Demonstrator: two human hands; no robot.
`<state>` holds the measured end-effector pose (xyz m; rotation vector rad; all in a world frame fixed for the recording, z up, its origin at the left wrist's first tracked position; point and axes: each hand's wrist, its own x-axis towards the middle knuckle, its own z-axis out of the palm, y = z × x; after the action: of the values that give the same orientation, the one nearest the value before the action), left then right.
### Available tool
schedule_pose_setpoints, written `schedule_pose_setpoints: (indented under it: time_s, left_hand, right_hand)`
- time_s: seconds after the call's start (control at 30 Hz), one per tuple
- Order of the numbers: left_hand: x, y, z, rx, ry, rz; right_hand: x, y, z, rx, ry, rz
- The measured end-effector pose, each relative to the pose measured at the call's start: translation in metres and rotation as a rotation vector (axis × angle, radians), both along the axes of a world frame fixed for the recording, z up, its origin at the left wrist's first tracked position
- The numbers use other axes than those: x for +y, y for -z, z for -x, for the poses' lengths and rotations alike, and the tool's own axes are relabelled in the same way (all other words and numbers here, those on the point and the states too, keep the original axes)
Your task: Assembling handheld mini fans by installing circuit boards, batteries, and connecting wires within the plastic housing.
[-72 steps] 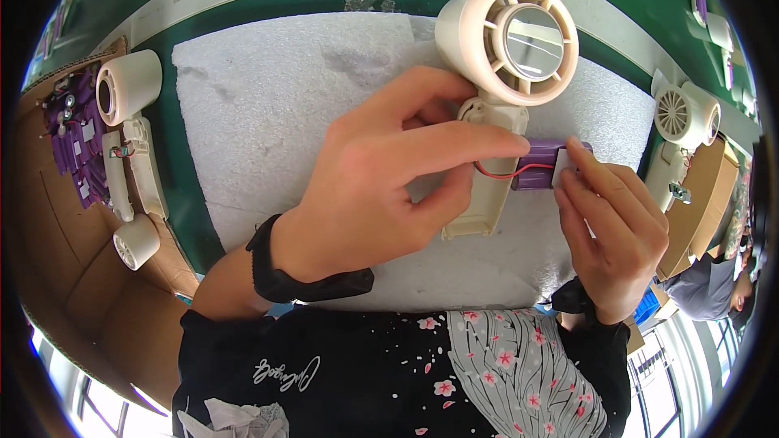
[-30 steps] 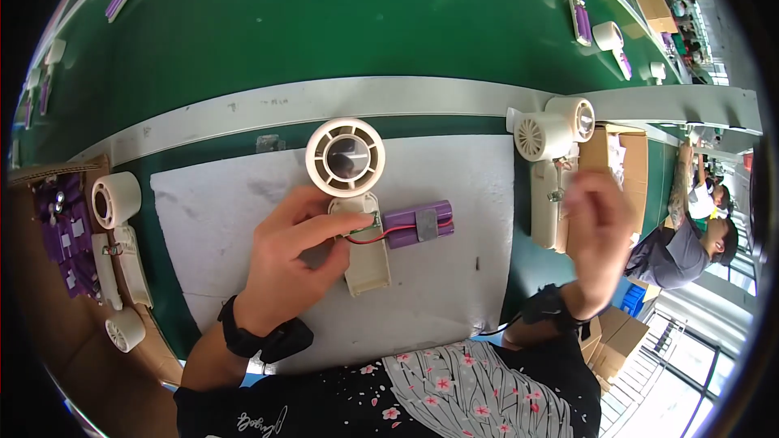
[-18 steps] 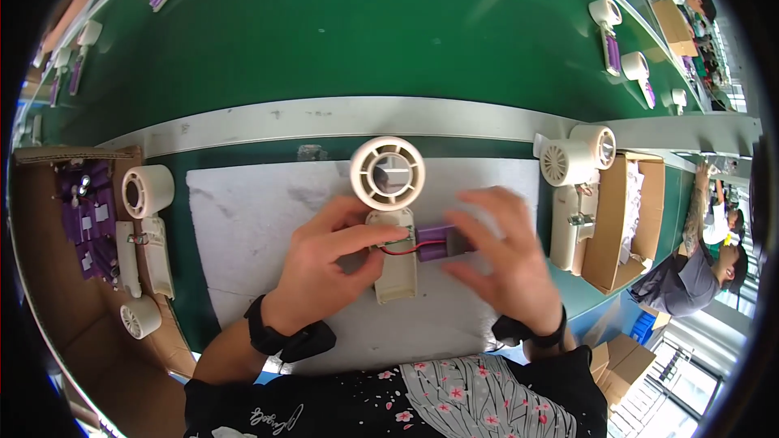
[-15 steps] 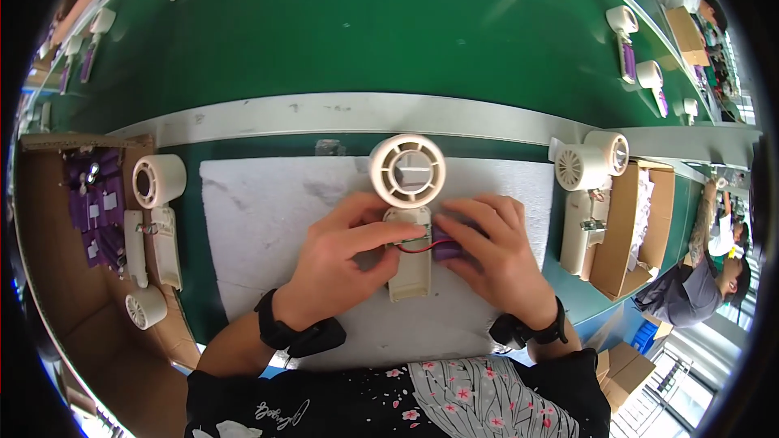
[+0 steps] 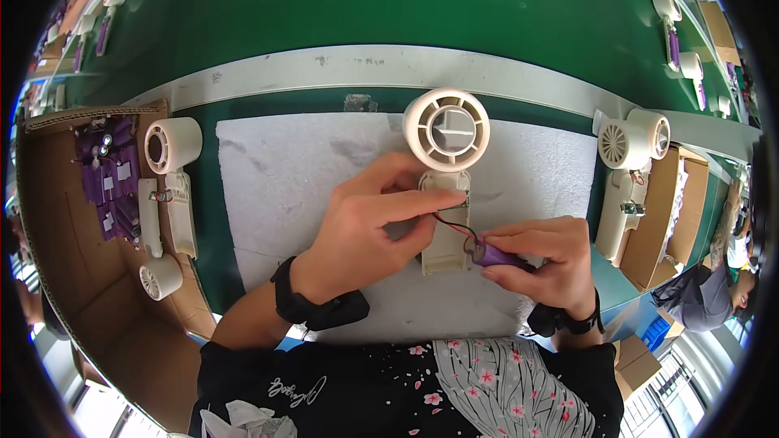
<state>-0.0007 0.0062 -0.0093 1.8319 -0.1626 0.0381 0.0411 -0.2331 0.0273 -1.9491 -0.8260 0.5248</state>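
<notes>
A cream handheld fan (image 5: 415, 161) lies face up on the white foam sheet, its round head away from me and its open handle shell (image 5: 444, 261) toward me. My left hand (image 5: 361, 231) grips the upper handle from the left, index finger and thumb over a small green circuit board (image 5: 466, 201). Red and black wires (image 5: 456, 225) run from under those fingertips to a purple battery (image 5: 497, 255). Just right of the handle, my right hand (image 5: 556, 259) pinches that battery between thumb and fingers, tilted and outside the shell.
At left stands a cardboard box (image 5: 61, 276) with several purple batteries (image 5: 114, 178); fan parts (image 5: 174, 146) lie along its edge. More cream fan parts (image 5: 621, 186) sit beside a smaller carton (image 5: 682, 219) at right. A metal rail (image 5: 324, 65) crosses beyond the foam sheet (image 5: 268, 162).
My right hand has drawn the battery toward me and turned it, exposing more wire. My left hand stays on the handle and board. The whole view has shifted.
</notes>
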Motion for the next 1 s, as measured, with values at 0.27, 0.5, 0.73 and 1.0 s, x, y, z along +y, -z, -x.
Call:
schedule_pose_setpoints:
  time_s: [0.27, 0.5, 0.73, 1.0]
  left_hand:
    - [0.002, -0.005, -0.001, -0.009, 0.02, -0.088]
    - [0.002, -0.004, 0.0, -0.027, 0.014, -0.135]
    - [0.0, -0.003, 0.001, -0.034, -0.012, -0.13]
    - [-0.001, -0.005, 0.002, -0.038, -0.028, -0.117]
  right_hand:
    - [-0.005, -0.002, 0.002, 1.181, 0.059, -0.304]
    - [-0.007, 0.001, -0.003, 1.183, -0.262, -0.427]
    - [-0.003, -0.007, -0.002, 0.844, -0.103, -0.141]
    - [0.002, -0.008, -0.007, 0.47, -0.143, -0.092]
